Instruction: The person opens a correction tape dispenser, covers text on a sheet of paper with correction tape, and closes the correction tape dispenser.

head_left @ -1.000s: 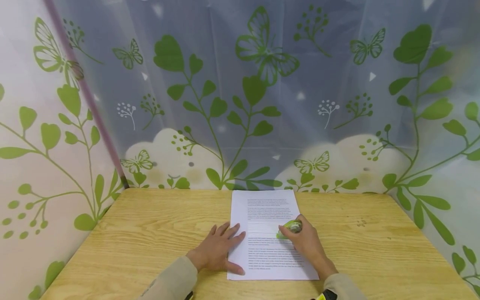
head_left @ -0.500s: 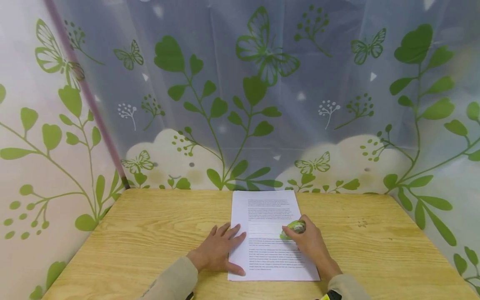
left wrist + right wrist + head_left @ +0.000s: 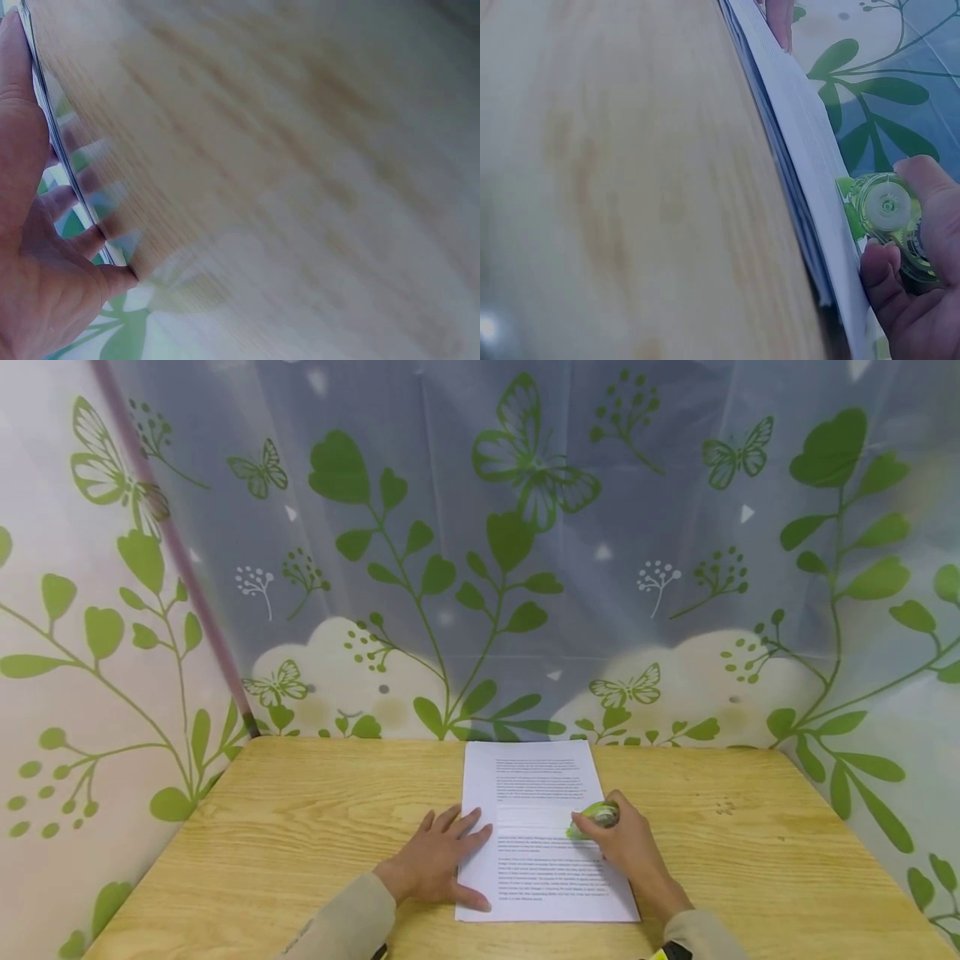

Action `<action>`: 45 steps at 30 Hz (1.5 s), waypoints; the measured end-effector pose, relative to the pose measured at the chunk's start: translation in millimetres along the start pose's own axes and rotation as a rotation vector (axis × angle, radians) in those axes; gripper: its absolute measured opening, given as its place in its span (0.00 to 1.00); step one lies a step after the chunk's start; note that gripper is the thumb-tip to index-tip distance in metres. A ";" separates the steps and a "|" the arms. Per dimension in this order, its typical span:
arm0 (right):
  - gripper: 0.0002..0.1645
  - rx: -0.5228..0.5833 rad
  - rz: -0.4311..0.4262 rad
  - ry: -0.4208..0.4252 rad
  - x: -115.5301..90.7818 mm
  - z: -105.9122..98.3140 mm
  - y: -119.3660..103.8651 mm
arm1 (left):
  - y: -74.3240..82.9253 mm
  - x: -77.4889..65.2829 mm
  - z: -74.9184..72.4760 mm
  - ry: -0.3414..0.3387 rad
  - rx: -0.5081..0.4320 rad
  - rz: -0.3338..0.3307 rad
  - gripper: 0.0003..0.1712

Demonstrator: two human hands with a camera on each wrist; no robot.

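A stack of printed paper (image 3: 551, 893) lies on the wooden table, with a blank white band between its text blocks. My left hand (image 3: 438, 857) rests spread over the stack's left edge, fingers and thumb straight. In the left wrist view the left hand (image 3: 45, 247) shows at the paper's edge. My right hand (image 3: 632, 847) pinches a green, see-through correction tape dispenser (image 3: 597, 817), its tip down on the page at the right part of the white band. The right wrist view shows the round spool inside the correction tape (image 3: 889, 206), gripped between thumb and fingers.
The wooden table (image 3: 315, 793) reaches out on both sides of the paper. Behind it hangs a curtain (image 3: 450, 568) printed with leaves and butterflies, right at the table's back edge. Small dark marks (image 3: 724, 807) show on the tabletop at the right.
My right hand has slid the correction tape a short way to the right along the white band. The left hand stays in place on the paper.
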State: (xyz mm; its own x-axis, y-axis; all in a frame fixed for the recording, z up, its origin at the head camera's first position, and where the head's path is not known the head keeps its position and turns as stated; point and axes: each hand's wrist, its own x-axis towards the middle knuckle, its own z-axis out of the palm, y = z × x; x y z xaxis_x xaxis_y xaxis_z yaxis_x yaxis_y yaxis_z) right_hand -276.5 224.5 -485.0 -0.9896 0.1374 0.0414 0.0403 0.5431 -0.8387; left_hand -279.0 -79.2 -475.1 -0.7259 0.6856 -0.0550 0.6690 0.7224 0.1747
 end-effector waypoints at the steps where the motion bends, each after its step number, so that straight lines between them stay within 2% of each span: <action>1: 0.29 0.003 0.001 -0.001 -0.3 -0.7 0.3 | 0.1 0.0 0.1 0.001 -0.001 0.000 0.59; 16: 0.29 -0.027 0.023 -0.012 -0.3 -10.5 3.1 | 0.9 1.0 0.3 0.004 0.009 0.011 0.59; 21: 0.29 -0.029 0.008 -0.011 -0.4 -14.5 5.5 | 1.2 0.6 -0.1 0.007 0.004 0.013 0.59; 29: 0.29 -0.093 -0.035 0.015 1.4 -21.4 10.7 | -0.9 -0.3 -1.2 0.002 0.003 0.006 0.59; 37: 0.30 -0.083 -0.040 0.015 2.4 -21.4 14.2 | 0.8 -1.2 -3.0 -0.003 -0.008 0.003 0.59; 40: 0.31 0.002 -0.008 -0.006 2.8 -22.9 18.7 | 1.2 -1.2 -2.8 -0.001 -0.005 0.004 0.58; 45: 0.31 0.228 0.103 0.004 3.5 -29.4 26.6 | 0.7 -0.9 -1.5 0.005 0.000 0.011 0.59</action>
State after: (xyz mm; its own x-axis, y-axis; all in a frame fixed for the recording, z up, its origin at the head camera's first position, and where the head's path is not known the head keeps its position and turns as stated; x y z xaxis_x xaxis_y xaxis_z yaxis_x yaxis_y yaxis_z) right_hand -274.8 263.7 -491.2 -0.9814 0.1858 -0.0492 0.1087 0.3254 -0.9393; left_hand -278.1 -79.5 -473.5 -0.7196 0.6927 -0.0484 0.6766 0.7152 0.1751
